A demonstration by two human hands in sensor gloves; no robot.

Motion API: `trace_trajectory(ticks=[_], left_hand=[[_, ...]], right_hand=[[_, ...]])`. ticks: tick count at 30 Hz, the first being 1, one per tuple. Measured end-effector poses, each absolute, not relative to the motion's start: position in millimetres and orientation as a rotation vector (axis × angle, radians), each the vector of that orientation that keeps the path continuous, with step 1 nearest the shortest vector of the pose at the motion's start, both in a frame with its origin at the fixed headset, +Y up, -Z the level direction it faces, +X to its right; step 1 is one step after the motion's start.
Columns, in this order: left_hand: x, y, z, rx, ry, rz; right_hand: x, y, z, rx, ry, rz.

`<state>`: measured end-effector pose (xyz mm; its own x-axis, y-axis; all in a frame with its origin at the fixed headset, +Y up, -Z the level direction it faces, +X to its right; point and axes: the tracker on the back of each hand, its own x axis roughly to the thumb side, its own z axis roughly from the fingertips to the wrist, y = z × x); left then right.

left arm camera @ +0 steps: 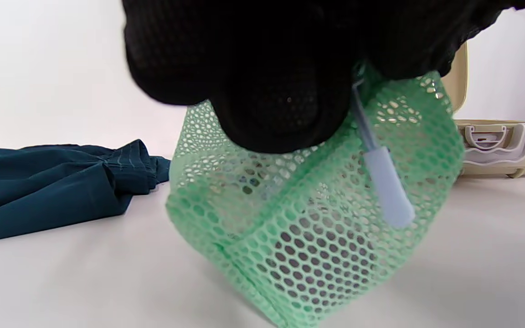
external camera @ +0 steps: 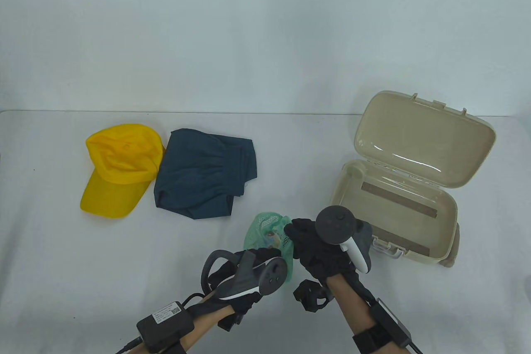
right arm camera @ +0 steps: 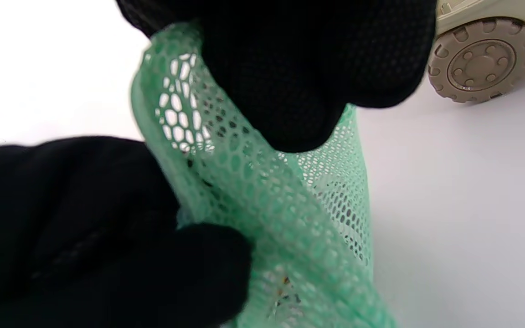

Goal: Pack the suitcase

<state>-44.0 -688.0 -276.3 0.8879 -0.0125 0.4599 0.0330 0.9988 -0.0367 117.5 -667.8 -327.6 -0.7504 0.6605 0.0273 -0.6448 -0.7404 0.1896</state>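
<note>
Both hands pinch the green mesh pouch (external camera: 269, 234) above the bench (external camera: 83, 254), just left of the open beige plastic suitcase (external camera: 398, 213). Left wrist view: left hand (left arm camera: 267, 73) grips the top by the zipper pull (left arm camera: 385, 187); keep it level. Right wrist view: right hand (right arm camera: 308, 68) holds mesh; carry it over the rim.

- Pale grey worktop (external camera: 83, 267), matte, spanning the full width, with a few tiny dark specks near its far edge.
- Plain whitish wall (external camera: 249, 30), rising directly behind the worktop's far edge, softly shadowed along that seam.
</note>
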Motion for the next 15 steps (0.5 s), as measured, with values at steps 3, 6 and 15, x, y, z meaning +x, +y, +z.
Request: trace_trajectory(ticks=[3, 6, 15], left_hand=[[-45.5, -682.5, -276.1, -0.111, -0.508, -0.020], [-50.3, -676.6, -275.9, -0.154, -0.508, -0.020], [-92.5, -669.2, -296.4, -0.200, -0.349, 0.152]], right_hand=[[116.4, -667.6, -327.4, 0.179, 0.217, 2.443], [115.7, -668.2, -327.6, 0.302, 0.269, 2.422], [91.7, -642.5, -300.4, 0.613, 0.112, 2.638]])
